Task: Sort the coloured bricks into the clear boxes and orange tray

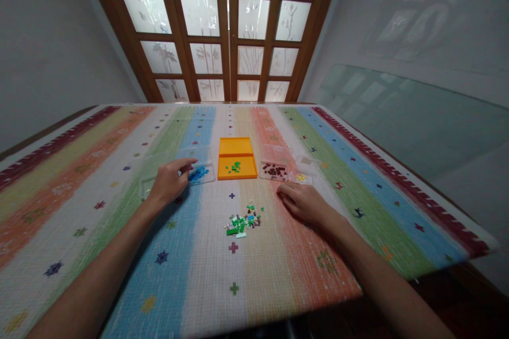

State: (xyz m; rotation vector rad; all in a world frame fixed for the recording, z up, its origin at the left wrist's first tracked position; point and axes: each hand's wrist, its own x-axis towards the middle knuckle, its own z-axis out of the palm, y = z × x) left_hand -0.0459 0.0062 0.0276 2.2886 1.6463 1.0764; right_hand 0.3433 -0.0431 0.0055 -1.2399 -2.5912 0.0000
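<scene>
My left hand (pixel 170 179) is at the left edge of a clear plastic box (pixel 210 176) of small blue building bricks (pixel 199 174). Its index finger stretches over the box, apart from the thumb, and I see nothing between them. My right hand (pixel 300 200) rests on the cloth with fingers curled, just below a clear box of brown bricks (pixel 275 170); whatever its fingers may hold is hidden. Between my hands stands an open orange case (pixel 235 145) with green bricks (pixel 235 167) in its lower half. A loose pile of mostly green bricks (pixel 238 224) lies nearer to me.
Yellow bricks (pixel 301 177) sit in another clear box beside the brown ones. A further clear container (pixel 146 188) is partly behind my left hand. The striped tablecloth (pixel 214 275) covers the table. A glass-paned wooden door (pixel 228 53) stands beyond.
</scene>
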